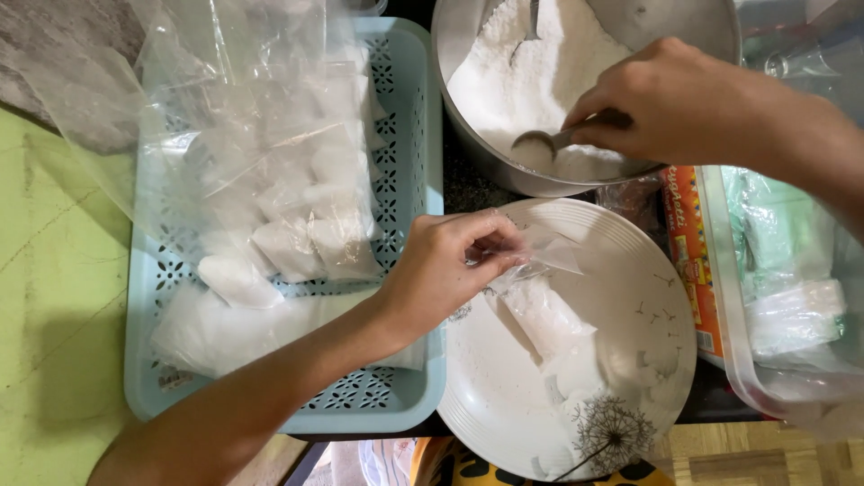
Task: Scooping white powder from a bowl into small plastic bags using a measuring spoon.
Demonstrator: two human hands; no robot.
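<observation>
Left hand [441, 270] pinches the mouth of a small clear bag [540, 310] lying on the white plate [630, 288]. Right hand [666, 99] grips a spoon [549, 139] dipped in white powder [522, 72] inside the metal bowl [468, 135]. Risks: powder spilling between bowl and bag; bag mouth collapsing under a loose pinch.

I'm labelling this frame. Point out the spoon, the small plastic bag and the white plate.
spoon [538, 141], head view, on its bowl.
small plastic bag [544, 317], head view, on its filled middle.
white plate [661, 306], head view, on bare surface.

The left hand [445, 270] pinches open a small clear bag [540, 306] over a white plate [648, 297]; the right hand [666, 99] dips a metal spoon [551, 139] into white powder [522, 76] in a steel bowl [468, 148].
</observation>
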